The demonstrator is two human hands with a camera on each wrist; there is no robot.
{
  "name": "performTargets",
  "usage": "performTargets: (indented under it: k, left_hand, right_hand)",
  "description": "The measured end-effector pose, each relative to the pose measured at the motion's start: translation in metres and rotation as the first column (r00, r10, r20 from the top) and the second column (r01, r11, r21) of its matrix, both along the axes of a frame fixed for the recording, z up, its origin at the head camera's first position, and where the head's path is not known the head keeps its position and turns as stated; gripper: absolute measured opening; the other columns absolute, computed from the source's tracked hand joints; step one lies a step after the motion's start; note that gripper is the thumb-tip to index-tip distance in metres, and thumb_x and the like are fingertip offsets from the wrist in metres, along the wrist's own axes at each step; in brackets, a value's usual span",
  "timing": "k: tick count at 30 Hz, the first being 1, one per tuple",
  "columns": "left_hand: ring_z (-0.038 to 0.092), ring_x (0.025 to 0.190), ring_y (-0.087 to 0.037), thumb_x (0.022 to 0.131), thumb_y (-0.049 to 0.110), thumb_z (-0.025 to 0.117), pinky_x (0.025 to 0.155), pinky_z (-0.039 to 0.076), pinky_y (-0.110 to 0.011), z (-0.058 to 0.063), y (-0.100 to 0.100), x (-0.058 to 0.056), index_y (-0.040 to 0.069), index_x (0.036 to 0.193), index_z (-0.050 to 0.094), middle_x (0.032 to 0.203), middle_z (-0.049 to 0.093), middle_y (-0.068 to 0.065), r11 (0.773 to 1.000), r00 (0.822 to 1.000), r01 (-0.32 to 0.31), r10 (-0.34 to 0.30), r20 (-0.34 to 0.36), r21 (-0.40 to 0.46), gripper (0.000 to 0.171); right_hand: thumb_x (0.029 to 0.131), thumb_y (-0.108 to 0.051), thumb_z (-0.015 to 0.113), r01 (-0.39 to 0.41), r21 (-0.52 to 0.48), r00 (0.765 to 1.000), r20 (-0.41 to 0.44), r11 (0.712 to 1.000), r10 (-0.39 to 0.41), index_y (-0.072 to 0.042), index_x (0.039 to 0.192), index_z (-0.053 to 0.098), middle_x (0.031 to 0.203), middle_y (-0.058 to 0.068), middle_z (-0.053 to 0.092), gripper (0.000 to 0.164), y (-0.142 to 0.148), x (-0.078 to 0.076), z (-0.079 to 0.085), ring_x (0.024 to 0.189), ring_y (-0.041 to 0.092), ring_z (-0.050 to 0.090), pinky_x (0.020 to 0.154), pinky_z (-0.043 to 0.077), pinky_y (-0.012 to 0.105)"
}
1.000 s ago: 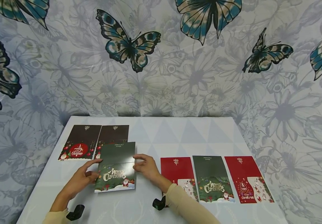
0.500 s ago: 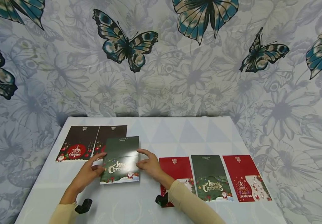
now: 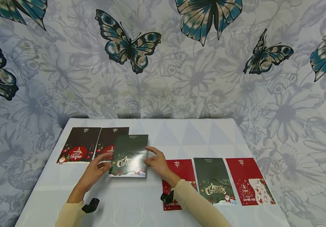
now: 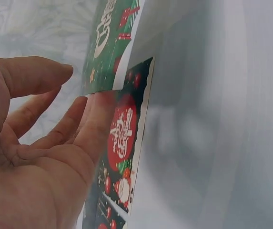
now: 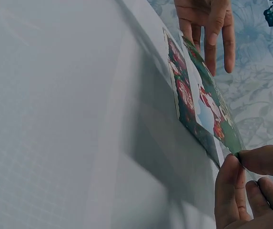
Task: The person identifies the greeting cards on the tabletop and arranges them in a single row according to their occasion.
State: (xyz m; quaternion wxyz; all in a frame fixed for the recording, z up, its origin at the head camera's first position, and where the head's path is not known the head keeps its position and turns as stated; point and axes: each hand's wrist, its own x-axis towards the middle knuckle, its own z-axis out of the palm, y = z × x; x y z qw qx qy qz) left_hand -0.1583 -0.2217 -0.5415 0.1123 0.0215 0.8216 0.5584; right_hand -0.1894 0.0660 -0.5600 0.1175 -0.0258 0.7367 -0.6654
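The right hand (image 3: 160, 164) pinches the right edge of a green, rectangular, glossy paper card (image 3: 129, 156) printed with white "Merry Christmas" lettering, between thumb and finger. The left hand (image 3: 94, 170) lies at the opposite edge with its fingers mostly straight, not clenched; whether it bears any weight I cannot tell. The card hangs between the 2 hands, above the table.

The step looks like positioning this card. To do it well, keep both hands at the same height, support the left edge as surely as the right, and hold lightly so that the crease across the middle does not bend. It overlaps a neighbour in the head view, so it should clear that neighbour before being lowered, or it may drag it.

That neighbour, a dark brown Christmas card with a red circle (image 3: 106, 138), lies just beyond the left hand; its twin (image 3: 79, 145) lies farther left. To the right of the right hand is a row: a red Christmas card (image 3: 180, 168) partly under the right forearm, a matching green card (image 3: 215, 179), then another red card (image 3: 250, 181).

Count: 2 green, 2 dark brown, 2 red; 6 cards altogether.
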Motion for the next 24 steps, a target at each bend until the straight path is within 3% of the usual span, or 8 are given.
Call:
performTargets:
  k: [9,16,24]
  left_hand:
    - [0.055,0.122,-0.041,0.096,-0.002,0.06,0.084,0.059,-0.035,-0.001,0.015,-0.005,0.006,0.147,0.046,0.148,0.045,-0.023,0.999,1.0,0.009,-0.01,0.02,0.039,0.054]
    - [0.058,0.118,-0.038,0.096,-0.002,0.06,0.081,0.057,-0.031,-0.004,0.026,-0.009,0.006,0.147,0.045,0.149,0.046,-0.023,0.998,1.0,0.015,-0.016,0.013,0.063,0.054]
    - [0.054,0.125,-0.04,0.096,-0.002,0.06,0.086,0.054,-0.023,-0.006,0.037,-0.011,0.002,0.147,0.044,0.147,0.047,-0.025,0.994,1.0,-0.004,0.003,0.009,0.105,0.053]
  right_hand:
    - [0.087,0.008,0.068,0.041,0.011,0.999,0.002,0.999,-0.041,0.004,0.132,0.061,0.099,0.033,0.071,0.046,0.011,-0.013,-0.001,0.082,0.02,0.07,0.074,0.06,0.035]
    - [0.088,0.001,0.069,0.076,0.076,0.997,-0.013,0.994,-0.076,-0.005,0.129,0.065,0.089,0.024,0.075,0.042,0.019,-0.02,-0.003,0.076,0.01,0.067,0.067,0.053,0.022]
    - [0.09,-0.002,0.069,0.096,0.106,0.995,-0.048,0.99,-0.092,-0.007,0.132,0.064,0.088,0.021,0.076,0.042,0.028,-0.025,-0.006,0.068,0.007,0.061,0.057,0.043,0.022]
